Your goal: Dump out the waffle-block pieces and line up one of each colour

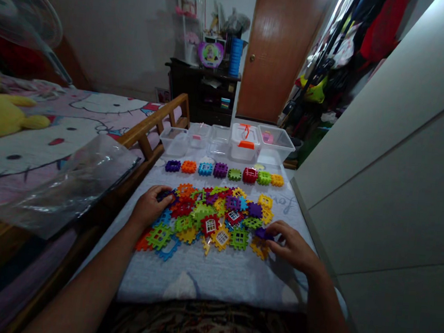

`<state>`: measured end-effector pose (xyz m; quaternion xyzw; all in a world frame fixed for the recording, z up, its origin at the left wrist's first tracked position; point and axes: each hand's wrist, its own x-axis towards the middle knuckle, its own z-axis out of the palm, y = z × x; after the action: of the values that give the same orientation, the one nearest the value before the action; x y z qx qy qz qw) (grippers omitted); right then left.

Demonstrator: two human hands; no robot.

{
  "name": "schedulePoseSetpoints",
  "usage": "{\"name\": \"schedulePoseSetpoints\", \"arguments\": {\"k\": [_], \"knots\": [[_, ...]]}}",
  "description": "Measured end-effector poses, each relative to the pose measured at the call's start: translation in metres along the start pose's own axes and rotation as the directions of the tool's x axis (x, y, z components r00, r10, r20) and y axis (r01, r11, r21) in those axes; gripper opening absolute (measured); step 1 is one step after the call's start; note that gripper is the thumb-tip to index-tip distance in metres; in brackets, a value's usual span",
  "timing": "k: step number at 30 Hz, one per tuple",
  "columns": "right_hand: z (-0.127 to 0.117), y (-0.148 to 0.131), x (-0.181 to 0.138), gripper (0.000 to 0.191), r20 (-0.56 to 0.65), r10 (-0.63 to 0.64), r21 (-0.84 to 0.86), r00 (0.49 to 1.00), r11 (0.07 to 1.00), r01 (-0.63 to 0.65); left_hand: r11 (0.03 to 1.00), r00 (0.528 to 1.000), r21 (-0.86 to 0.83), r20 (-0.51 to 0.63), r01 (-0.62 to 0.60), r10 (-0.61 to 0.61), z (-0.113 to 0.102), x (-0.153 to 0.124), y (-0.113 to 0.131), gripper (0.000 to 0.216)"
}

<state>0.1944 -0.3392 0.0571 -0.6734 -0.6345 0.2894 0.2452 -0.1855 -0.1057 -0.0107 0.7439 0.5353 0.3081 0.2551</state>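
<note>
A heap of flat, toothed plastic building tiles (210, 214) in many colours lies on a pale cloth-covered table (212, 274). My left hand (151, 205) rests on the heap's left edge, fingers curled over a dark purple tile (166, 195). My right hand (291, 246) is at the heap's right edge, fingers pinched on another purple tile (263, 234). Beyond the heap stands a row of small assembled tile cubes (225, 172), purple at the left through orange at the right.
Several clear plastic tubs (274, 142) and a white box with an orange latch (245, 142) line the table's far edge. A bed with a wooden rail (151, 124) and a clear plastic bag (72, 184) is on the left. A white cabinet wall (393, 166) is close on the right.
</note>
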Motion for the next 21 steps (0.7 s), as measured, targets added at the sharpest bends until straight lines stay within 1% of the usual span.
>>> {"name": "schedulePoseSetpoints", "arguments": {"k": [3,6,8,10,12,15,18,21], "knots": [[-0.002,-0.001,0.000,0.018,0.005,-0.006,0.046,1.000,0.999,0.006,1.000,1.000,0.001,-0.013,0.000,0.000,0.000,0.000,0.000,0.042],[-0.001,0.000,0.003,0.025,-0.003,-0.011,0.073,1.000,0.997,0.011,1.000,1.000,-0.002,-0.020,0.000,0.000,0.000,0.000,0.002,0.041],[0.001,0.001,0.007,0.028,-0.029,0.012,0.127,1.000,0.992,-0.008,1.000,1.000,-0.001,-0.015,0.001,-0.001,-0.001,0.000,0.003,0.041],[0.004,0.003,0.012,0.028,-0.065,0.066,0.209,0.996,0.977,-0.051,1.000,1.000,0.006,-0.011,0.002,-0.002,-0.001,-0.001,0.004,0.042],[0.006,0.005,0.019,0.027,-0.117,0.118,0.299,0.986,0.951,-0.079,1.000,1.000,0.012,-0.010,0.003,-0.003,-0.001,-0.001,0.004,0.042],[0.008,0.008,0.029,0.030,-0.186,0.166,0.431,0.968,0.899,-0.071,1.000,1.000,0.010,-0.013,-0.004,0.004,-0.001,-0.001,0.004,0.041],[0.007,0.008,0.035,0.035,-0.192,0.184,0.532,0.964,0.845,-0.055,1.000,1.000,0.001,-0.024,-0.009,0.009,-0.001,-0.001,0.003,0.041],[0.006,0.007,0.037,0.039,-0.196,0.209,0.586,0.958,0.809,-0.057,1.000,1.000,0.002,-0.020,-0.009,0.009,0.000,0.000,0.002,0.041]]}}
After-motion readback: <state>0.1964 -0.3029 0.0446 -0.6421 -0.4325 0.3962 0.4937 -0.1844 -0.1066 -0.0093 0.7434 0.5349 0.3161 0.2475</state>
